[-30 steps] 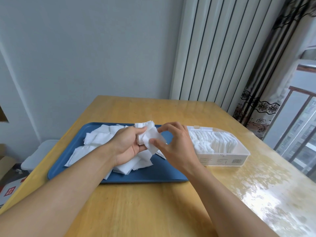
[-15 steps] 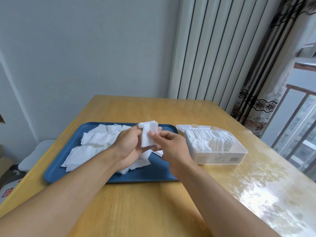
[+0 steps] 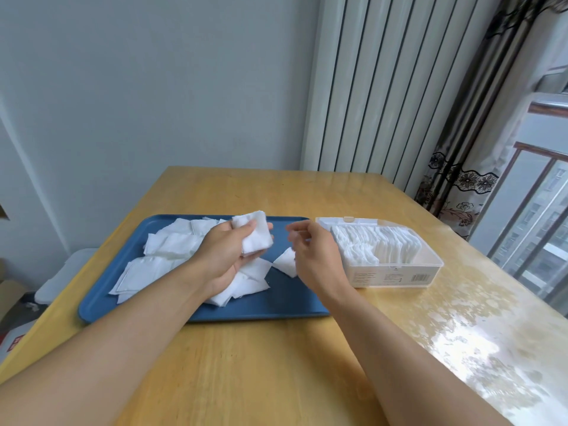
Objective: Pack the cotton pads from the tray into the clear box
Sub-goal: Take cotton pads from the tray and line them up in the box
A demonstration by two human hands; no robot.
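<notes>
A pale grey wall, a white ribbed radiator and a patterned curtain stand behind a light wooden table, and the right part of the table shines with window light. On the table, left of centre, lies a flat blue plastic tray with a low rim. Many white square cotton pads lie loose in it, mostly in its left and middle part, some overlapping, and one single white pad lies apart near the right side of the tray.

The left hand is above the middle of the tray and grips a small stack of white pads, with the thumb pressing on the front face and the fingers curled behind. The right hand hovers just to the right of it, over the right edge of the tray. Its fingers are loosely curled and hold nothing, and they do not touch the stack.

Just beside the tray on the right stands a clear rectangular plastic box, open on top. A row of white pads standing on edge fills most of it, and a printed label is on its near wall.
</notes>
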